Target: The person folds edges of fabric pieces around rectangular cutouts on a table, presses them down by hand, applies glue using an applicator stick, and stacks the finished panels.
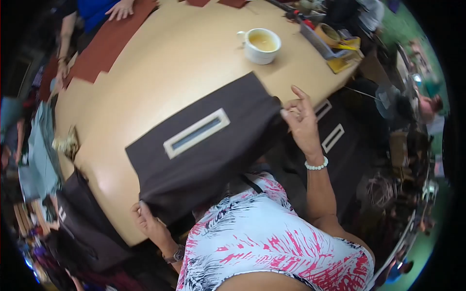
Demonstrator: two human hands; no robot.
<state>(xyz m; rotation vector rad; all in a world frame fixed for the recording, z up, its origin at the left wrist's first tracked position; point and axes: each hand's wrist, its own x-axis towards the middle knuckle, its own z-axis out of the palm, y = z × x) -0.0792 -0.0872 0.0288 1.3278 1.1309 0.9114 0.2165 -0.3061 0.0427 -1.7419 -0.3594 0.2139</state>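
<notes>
Left hand (149, 227): thumb laid over the near-left corner of a dark brown fabric panel (218, 153), fingers curled outside it; reads as a pinch on that corner. Right hand (302, 121): at the panel's right end, thumb and fingertips close to the edge, index finger raised; cannot tell whether cloth is caught between them. The panel spans the gap between the hands, its far part over the table (155, 85), its near part folding down toward the wearer's patterned top (272, 237). Its long axis slants from lower left to upper right, and its pale-bordered slot (196, 134) follows the same line. From the left hand the slot lies forward and to the right; from the right hand, leftward. Neither hand is clearly nearer. Inside the border: a dark bluish strip, material uncertain. Containers: white mug (262, 57) beyond the panel, handle leftward, holding a yellowish-brown drink (262, 42); grey tray (315, 42) at the table's far right, with a tape roll (321, 33) and other items, partly blurred. Outward: more dark fabric (352, 140) with pale-bordered slots beside the right forearm; far left, another person's hand (121, 9) on red-brown fabric (111, 46).
</notes>
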